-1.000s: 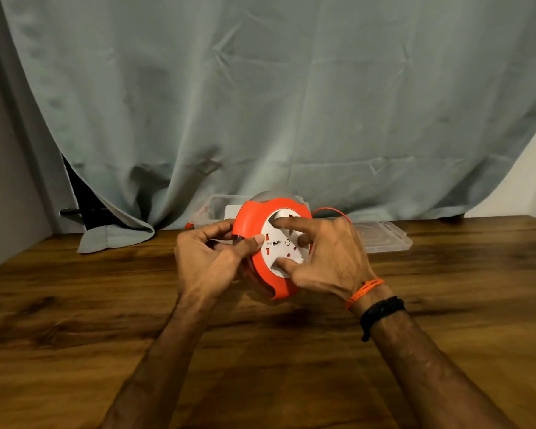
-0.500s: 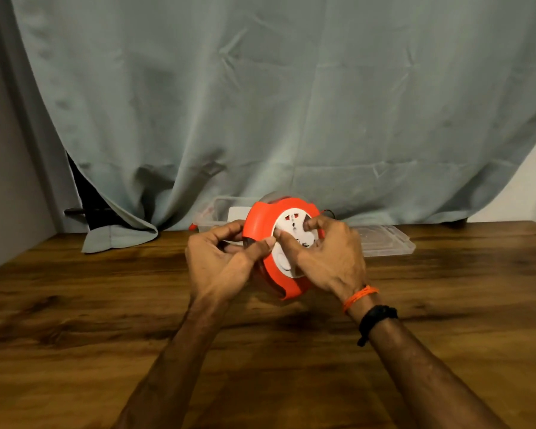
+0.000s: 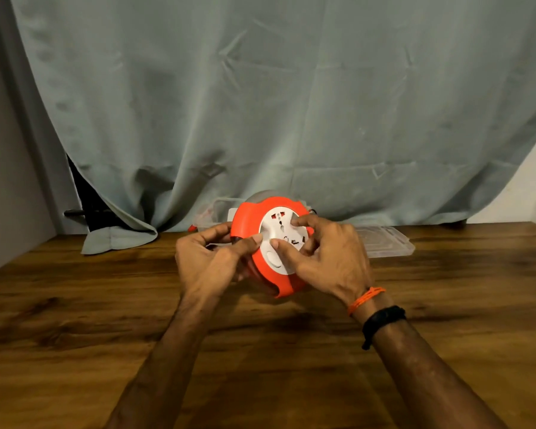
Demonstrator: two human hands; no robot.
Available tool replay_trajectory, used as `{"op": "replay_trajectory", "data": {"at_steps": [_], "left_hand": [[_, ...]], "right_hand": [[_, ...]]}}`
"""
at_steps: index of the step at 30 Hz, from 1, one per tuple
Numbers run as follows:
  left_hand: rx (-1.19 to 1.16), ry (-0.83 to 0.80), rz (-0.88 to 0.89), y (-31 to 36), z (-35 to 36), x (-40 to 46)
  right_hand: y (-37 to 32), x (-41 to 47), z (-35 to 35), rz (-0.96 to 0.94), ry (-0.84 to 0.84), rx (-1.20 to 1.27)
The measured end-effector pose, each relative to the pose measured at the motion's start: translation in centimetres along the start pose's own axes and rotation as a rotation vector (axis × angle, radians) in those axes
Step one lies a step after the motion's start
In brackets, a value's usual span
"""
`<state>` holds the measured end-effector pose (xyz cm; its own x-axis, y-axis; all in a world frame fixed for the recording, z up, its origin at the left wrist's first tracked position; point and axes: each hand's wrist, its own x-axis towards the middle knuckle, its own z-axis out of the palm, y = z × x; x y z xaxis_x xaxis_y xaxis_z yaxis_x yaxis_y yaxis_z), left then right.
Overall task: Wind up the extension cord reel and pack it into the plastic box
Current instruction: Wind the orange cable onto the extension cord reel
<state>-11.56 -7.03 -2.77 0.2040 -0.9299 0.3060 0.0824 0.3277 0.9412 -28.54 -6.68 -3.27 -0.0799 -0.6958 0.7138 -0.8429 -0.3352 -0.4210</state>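
Note:
An orange extension cord reel (image 3: pixel 248 218) with a round white socket face is held tilted above the wooden table (image 3: pixel 75 320). My left hand (image 3: pixel 211 258) grips its orange rim from the left, thumb on the edge of the white face. My right hand (image 3: pixel 325 258) has its thumb and fingers pressed on the white socket disc. A clear plastic box (image 3: pixel 212 213) stands behind the reel against the curtain, mostly hidden by it. A short piece of orange cord (image 3: pixel 193 227) shows left of the box.
The clear box lid (image 3: pixel 384 243) lies flat on the table right of my hands. A grey-green curtain (image 3: pixel 291 103) hangs along the table's back edge, its hem resting on the wood at the left. A wall closes off the left side.
My right hand's fingers have shifted around the white disc, and the socket pattern has rotated. The orange cord loop seen at the reel's upper right a second ago is gone from view.

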Motion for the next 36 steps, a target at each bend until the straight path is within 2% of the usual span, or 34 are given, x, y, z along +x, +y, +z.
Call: {"op": "replay_trajectory", "data": {"at_steps": [5,9,14,17,23,32,36], "left_hand": [[-0.006,0.010,-0.034,0.0,-0.3,0.3],[0.019,0.009,-0.039,0.0,-0.7,0.5],[0.017,-0.026,-0.047,-0.1,-0.8,0.4],[-0.012,-0.036,-0.066,0.2,-1.1,0.5],[-0.017,-0.058,-0.059,0.3,-1.1,0.5],[0.011,-0.042,-0.024,0.2,-0.7,0.3],[0.040,-0.036,0.029,0.0,-0.4,0.1]], "right_hand": [[0.4,0.0,-0.7,-0.285,-0.037,-0.197],[0.6,0.1,-0.9,-0.399,-0.104,-0.269],[0.3,0.3,-1.2,-0.443,-0.253,-0.263],[0.5,0.3,-1.5,-0.464,-0.282,-0.270],[0.5,0.3,-1.1,-0.409,-0.398,-0.358],[0.7,-0.1,-0.3,-0.385,-0.206,-0.322],[0.7,-0.7,-0.2,-0.274,-0.092,-0.183]]}}
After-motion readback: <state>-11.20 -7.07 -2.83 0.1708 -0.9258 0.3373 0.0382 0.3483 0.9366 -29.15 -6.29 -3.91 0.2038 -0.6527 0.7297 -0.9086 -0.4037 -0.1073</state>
